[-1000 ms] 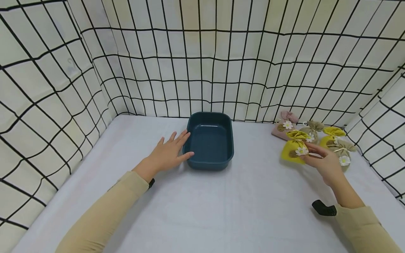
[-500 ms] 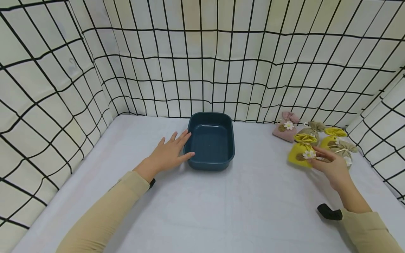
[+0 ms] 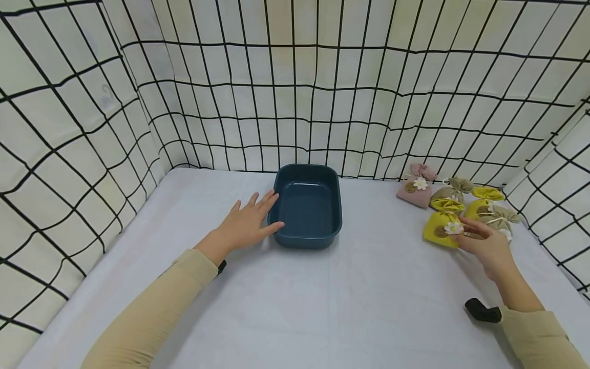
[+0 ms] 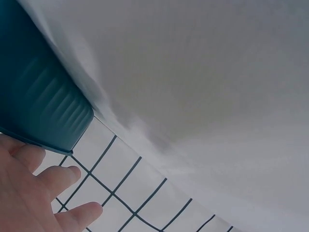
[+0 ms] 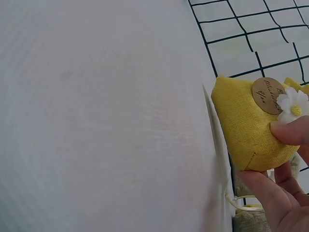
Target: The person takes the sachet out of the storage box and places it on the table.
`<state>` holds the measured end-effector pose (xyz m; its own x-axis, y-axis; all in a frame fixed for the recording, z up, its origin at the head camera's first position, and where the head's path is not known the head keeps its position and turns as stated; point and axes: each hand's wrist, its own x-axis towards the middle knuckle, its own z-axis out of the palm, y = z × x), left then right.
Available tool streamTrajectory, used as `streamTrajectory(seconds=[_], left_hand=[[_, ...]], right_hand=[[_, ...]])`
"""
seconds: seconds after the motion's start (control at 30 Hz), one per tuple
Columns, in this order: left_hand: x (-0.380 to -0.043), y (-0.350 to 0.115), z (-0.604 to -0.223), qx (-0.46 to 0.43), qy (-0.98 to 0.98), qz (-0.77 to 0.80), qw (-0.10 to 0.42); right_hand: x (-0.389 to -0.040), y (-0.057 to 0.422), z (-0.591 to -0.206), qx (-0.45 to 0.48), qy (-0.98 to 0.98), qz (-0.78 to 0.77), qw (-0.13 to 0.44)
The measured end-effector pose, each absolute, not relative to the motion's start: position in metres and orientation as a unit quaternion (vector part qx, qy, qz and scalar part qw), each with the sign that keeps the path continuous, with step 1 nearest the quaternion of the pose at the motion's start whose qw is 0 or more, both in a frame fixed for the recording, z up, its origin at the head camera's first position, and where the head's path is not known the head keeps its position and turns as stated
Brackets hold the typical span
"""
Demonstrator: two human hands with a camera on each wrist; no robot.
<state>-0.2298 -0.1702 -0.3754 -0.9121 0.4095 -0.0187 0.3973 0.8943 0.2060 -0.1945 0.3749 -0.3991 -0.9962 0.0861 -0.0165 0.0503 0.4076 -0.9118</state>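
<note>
A dark teal rectangular tub [image 3: 306, 207] stands near the back middle of the table, nothing inside it. My left hand [image 3: 244, 225] rests its spread fingers on the tub's left rim; in the left wrist view the tub's ribbed side [image 4: 48, 92] shows beside those fingers. At the right, my right hand [image 3: 486, 248] pinches a yellow drawstring sachet [image 3: 438, 229] between thumb and fingers. The right wrist view shows the sachet's yellow cloth [image 5: 241, 121], with a round brown tag and a white flower.
Behind the held sachet lie a pink sachet [image 3: 416, 193], a beige sachet [image 3: 456, 187], another yellow sachet [image 3: 477, 206] and a second beige sachet [image 3: 504, 219]. Black grid-lined walls [image 3: 322, 92] enclose the back and sides of the white table [image 3: 322, 307].
My right hand has moved a little right and toward me with the yellow sachet, lowering it close to the table. The left hand and the tub look unmoved.
</note>
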Motion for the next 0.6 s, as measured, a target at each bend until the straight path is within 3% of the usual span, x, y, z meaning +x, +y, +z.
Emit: streamTrajectory(seconds=[0.6], left_hand=[[-0.2309, -0.1698, -0.3761, 0.208, 0.973, 0.098, 0.034]], right_hand=[[-0.201, 0.3779, -0.3955, -0.015, -0.917, 0.398, 0.01]])
